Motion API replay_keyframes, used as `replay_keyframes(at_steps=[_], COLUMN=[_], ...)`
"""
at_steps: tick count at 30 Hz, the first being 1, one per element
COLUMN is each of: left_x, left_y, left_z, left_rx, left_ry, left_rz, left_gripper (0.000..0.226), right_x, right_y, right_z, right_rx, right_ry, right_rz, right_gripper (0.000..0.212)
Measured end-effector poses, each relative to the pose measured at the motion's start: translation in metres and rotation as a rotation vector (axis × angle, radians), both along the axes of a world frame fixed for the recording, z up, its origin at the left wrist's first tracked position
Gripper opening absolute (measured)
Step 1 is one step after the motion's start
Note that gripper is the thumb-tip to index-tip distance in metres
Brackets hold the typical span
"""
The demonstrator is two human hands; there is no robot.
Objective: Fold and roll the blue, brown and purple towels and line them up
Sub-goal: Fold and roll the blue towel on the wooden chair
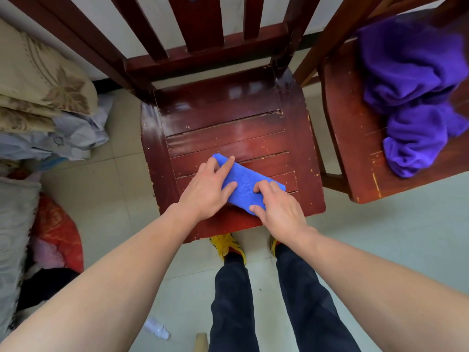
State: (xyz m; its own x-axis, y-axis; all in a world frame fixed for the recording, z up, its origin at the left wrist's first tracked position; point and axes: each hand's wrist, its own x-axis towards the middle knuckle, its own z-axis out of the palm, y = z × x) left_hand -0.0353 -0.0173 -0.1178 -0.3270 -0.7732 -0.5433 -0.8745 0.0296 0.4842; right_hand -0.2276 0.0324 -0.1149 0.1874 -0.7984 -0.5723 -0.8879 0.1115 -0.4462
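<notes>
A dark red wooden chair (223, 128) fills the middle of the frame, its slatted seat scuffed and chipped along the edges. A second chair (355, 148) of the same wood stands just beside it at the right edge of the frame. On that second seat, in the upper right, we see the purple towel (411, 80) lying in a loose, crumpled heap, one bunched end trailing toward the seat's front.

The blue towel (243, 179) lies on the front part of the middle chair's seat, just below the centre of the frame. It is bright blue with a fine nubbly pile, already narrowed into a long, compact band that runs aslant from upper left to lower right.

Both hands are on it. Our left hand (206, 189) spans its upper-left end, fingers (229, 160) laid over the top and far side, thumb against the near side, holding it. Our right hand (279, 212) takes the lower-right end, fingers (258, 188) curled down onto the cloth and thumb tucked at its near edge, gripping it.
</notes>
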Motion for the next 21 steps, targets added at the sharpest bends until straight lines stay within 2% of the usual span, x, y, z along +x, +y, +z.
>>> replay_keyframes(at_steps=[6,10,12,14,16,18,21], left_x=[0.002,0.005,0.006,0.006,0.002,-0.003,-0.01], left_y=[-0.009,-0.02,-0.03,-0.038,-0.039,-0.038,-0.026], left_z=[0.0,0.009,0.012,0.012,0.01,0.013,0.03], left_rx=[0.035,0.049,-0.08,-0.175,-0.153,-0.124,-0.139], left_ry=[-0.054,-0.162,-0.273,-0.348,-0.362,-0.363,-0.378], left_rz=[-0.101,-0.255,-0.365,-0.454,-0.534,-0.582,-0.633], left_gripper=[0.071,0.082,0.084,0.087,0.09,0.086,0.061], right_x=[-0.005,-0.013,-0.018,-0.021,-0.019,-0.014,-0.009], right_y=[-0.006,-0.004,-0.004,-0.008,-0.01,-0.012,0.001], right_z=[-0.001,0.002,0.002,0.001,0.001,0.002,0.018], right_rx=[0.072,0.103,0.001,-0.105,-0.112,-0.053,-0.039], right_ry=[-0.08,-0.19,-0.044,0.177,0.213,0.218,0.293], right_rz=[-0.061,-0.25,-0.284,-0.165,-0.054,0.01,0.034], right_gripper=[0.034,0.029,0.043,0.07,0.081,0.074,0.048])
